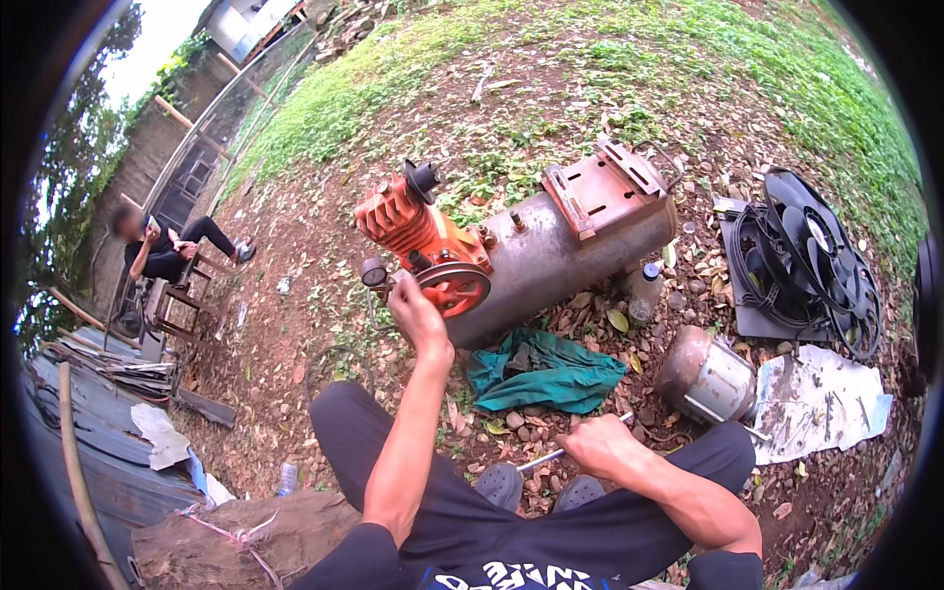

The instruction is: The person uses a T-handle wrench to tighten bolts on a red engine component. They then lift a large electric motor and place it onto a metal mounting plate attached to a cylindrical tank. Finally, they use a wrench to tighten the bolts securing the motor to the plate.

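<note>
Two hands, one air compressor [401, 224]: from where I stand, the left hand [418, 313] is at the red flywheel [458, 289] — whether gripping, I cannot tell. The right hand [594, 446] clenches a metal rod [541, 460] beside a green cloth [565, 382]. Ahead, the tank [565, 258] slants away rightward, the left hand nearer.

Grass [393, 79], leaf-strewn soil [305, 246], a fence [228, 113] and corrugated metal sheets [110, 438] show this to be an outdoor yard [270, 315].

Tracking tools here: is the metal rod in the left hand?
No, the right hand grips the metal rod; the left hand is at the red pulley.
</note>
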Demonstrator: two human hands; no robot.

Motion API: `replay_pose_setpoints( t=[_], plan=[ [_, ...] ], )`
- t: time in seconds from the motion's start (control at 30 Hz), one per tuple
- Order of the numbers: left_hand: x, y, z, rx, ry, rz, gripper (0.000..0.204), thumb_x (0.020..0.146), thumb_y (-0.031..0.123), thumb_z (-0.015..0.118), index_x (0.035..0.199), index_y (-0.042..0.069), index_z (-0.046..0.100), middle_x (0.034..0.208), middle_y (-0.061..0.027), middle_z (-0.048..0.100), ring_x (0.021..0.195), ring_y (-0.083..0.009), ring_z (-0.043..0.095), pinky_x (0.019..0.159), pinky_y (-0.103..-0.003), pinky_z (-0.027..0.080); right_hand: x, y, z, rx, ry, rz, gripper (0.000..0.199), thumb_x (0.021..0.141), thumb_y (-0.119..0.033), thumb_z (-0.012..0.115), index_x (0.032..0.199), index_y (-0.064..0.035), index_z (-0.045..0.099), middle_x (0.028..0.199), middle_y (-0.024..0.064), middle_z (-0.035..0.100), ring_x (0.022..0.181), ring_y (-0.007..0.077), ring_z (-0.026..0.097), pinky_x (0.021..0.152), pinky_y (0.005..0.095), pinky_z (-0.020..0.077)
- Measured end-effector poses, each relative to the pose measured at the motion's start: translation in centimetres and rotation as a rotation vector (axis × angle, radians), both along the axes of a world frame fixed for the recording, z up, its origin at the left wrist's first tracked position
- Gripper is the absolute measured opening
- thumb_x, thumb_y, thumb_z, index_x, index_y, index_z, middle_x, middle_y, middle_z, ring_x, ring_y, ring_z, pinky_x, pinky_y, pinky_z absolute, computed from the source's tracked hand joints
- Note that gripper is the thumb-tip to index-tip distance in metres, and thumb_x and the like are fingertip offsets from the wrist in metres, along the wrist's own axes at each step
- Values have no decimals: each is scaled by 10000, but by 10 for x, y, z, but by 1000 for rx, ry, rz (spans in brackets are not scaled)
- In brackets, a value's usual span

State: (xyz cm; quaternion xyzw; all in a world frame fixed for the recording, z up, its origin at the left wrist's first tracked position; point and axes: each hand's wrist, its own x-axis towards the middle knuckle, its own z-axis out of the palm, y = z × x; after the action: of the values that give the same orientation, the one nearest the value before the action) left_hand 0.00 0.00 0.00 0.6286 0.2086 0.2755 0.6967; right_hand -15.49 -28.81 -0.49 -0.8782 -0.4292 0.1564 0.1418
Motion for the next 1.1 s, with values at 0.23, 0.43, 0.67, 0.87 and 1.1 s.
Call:
replay_pose_setpoints(
  t=[0.23,0.43,0.67,0.87,1.1],
  plan=[
    [-49,-80,80,906,-16,-125,570,896,355,646,1314,6,479,1342,-206,485,1267,-325,419,1075,-444,306,24,7,11,53,-1,87,107,744,-125,613,737,-46,685,720,142,692,693,292,707,577,418,557],
    [-19,-5,30,196,-73,209,618,948,379,589,1355,-26,364,1349,-207,425,1292,-299,380,1095,-404,300,40,27,21,184,-54,115,102,754,-115,602,778,-34,658,709,143,670,678,302,693,553,421,537],
    [-12,15,-4,-433,211,-120,867,791,826,400,1351,169,475,1278,-60,522,1235,-247,459,1068,-483,311,46,23,26,167,4,96,63,730,-89,615,724,-50,665,723,143,680,695,299,699,564,417,545],
    [1,-16,1,217,89,216,829,846,572,650,1298,-54,350,1331,-261,358,1222,-320,402,1050,-428,330,49,9,18,123,51,50,69,725,-105,617,736,-65,672,678,132,669,667,299,690,565,417,542],
    [-21,-94,25,1435,-7,32,761,834,451,677,1392,44,358,1412,-215,347,1373,-392,241,1114,-532,176,53,8,14,88,31,-20,80,724,-117,614,709,-59,667,652,134,661,643,300,685,551,418,536]
  ],
)
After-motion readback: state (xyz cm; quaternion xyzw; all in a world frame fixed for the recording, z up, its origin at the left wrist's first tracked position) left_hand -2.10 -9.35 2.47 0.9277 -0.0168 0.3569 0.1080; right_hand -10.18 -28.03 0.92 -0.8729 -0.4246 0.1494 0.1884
